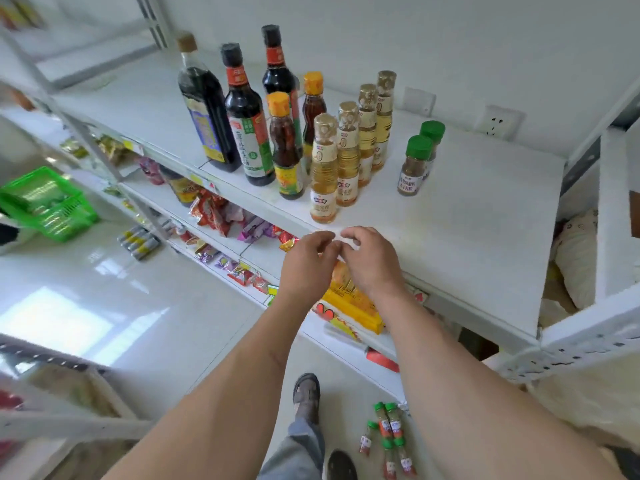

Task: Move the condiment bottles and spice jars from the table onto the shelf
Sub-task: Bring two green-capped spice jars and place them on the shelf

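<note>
On the white top shelf [467, 237] stand three tall dark sauce bottles [246, 126], two orange-capped chili oil bottles [285, 150], a row of several pale yellow bottles [323, 174] and two green-capped spice jars [414, 168]. My left hand [306, 263] and my right hand [370, 258] hover side by side at the shelf's front edge, just below the nearest yellow bottle. Their fingers are loosely curled, the fingertips almost meet, and they hold nothing. Several more green-capped spice jars [389, 434] lie on the floor by my feet.
Lower shelves [263, 251] hold snack packets and a yellow box [349, 306]. A green basket [45, 202] sits at the left above the tiled floor. A white upright post [613, 216] bounds the shelf on the right. Wall sockets [498, 121] are behind the jars.
</note>
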